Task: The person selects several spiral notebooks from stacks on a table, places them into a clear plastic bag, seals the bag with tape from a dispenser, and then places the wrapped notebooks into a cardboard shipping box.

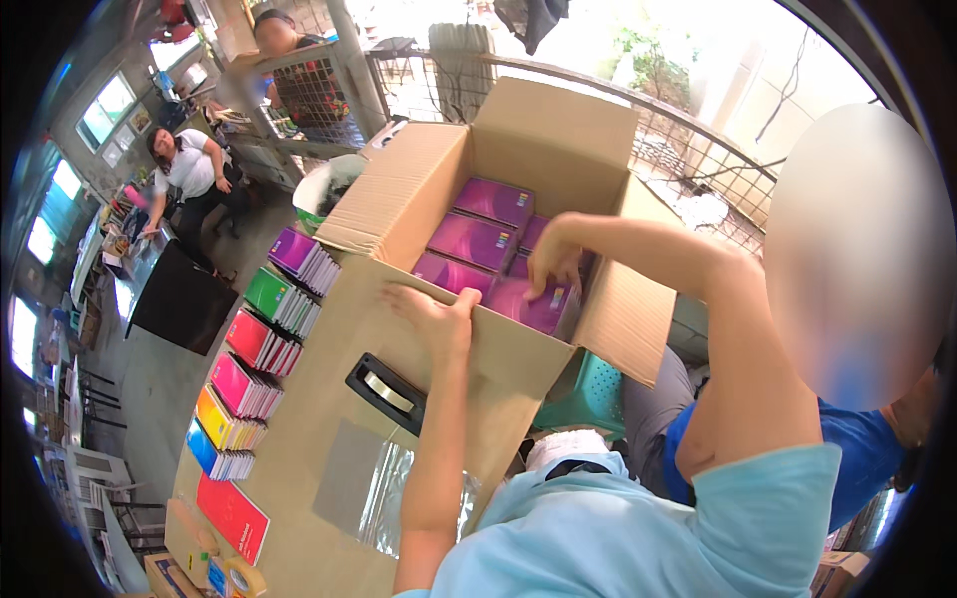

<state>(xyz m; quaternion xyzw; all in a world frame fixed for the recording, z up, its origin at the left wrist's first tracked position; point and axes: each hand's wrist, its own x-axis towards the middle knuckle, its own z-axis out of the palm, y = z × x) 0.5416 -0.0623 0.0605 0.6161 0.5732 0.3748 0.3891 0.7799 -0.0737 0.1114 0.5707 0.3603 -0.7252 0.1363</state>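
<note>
A large brown cardboard box (449,334) stands with its flaps up and out on the table, several purple packs (472,240) in rows inside it. My left hand (436,314) lies against the outside of its near wall, fingers stretched out to the left and thumb up at the rim. Inside the box, my right hand (554,261) reaches down with bent fingers on the purple pack (533,307) in the near right corner. The fingers seem to grip that pack, though some fingertips are hidden.
Coloured notebook stacks (264,344) line the table's left side. Nearby lie a black tape dispenser (387,394), clear plastic sleeves (364,488), a red notebook (234,518) and a tape roll (244,576). A person in blue (842,463) sits close at right; another (194,169) stands farther left.
</note>
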